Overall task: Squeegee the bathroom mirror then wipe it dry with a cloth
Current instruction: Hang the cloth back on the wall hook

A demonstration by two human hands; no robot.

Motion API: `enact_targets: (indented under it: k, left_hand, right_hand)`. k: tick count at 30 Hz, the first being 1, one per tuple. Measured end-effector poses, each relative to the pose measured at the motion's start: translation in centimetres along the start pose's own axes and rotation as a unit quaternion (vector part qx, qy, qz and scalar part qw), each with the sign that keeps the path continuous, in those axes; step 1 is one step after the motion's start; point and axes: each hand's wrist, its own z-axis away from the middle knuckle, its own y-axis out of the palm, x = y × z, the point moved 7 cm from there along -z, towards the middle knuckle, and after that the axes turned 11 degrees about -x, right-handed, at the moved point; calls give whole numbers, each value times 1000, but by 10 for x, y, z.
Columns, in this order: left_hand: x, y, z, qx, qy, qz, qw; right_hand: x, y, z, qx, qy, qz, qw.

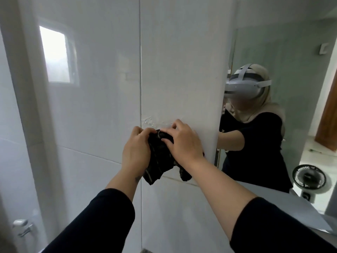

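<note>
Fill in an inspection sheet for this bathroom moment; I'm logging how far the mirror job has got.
Surface: glossy white tiled wall straight ahead; wet streaks just above the hands.
Job's things: dark cloth bunched against the wall; mirror off to the right, reflecting the person; no squeegee seen.
Clutter: small black fan visible low in the mirror.
Grippers: left hand and right hand both grip the cloth.
Cables: nothing seen.
Surroundings: bright window reflected in the tiles at upper left; chrome fitting at lower left; grey ledge below the mirror.
</note>
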Motion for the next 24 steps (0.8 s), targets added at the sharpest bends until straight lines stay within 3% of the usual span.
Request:
enact_targets:
  k: [2,6,10,13,18,20,24]
  left_hand:
    - [8,5,-10,-9,-52,25,998]
    - [5,14,-6,-7,36,-63,997]
    - [14,17,-4,-20,50,-154,987]
    - [20,22,-1,19,31,-164,986]
    - [29,33,15,153,-37,-107,982]
    - [31,35,22,205,-49,-147,966]
    - [15,22,58,192,-71,-190,960]
  right_hand:
    - [4,11,-7,-19,-12,45,999]
    - [9,35,-4,-49,-36,181,982]
    - [6,44,8,-86,-37,200,975]
    - [3,41,14,-84,-1,164,983]
    - [0,34,33,59,111,16,992]
    - [-2,25,46,91,148,-25,984]
    - [2,-4,102,127,199,-67,969]
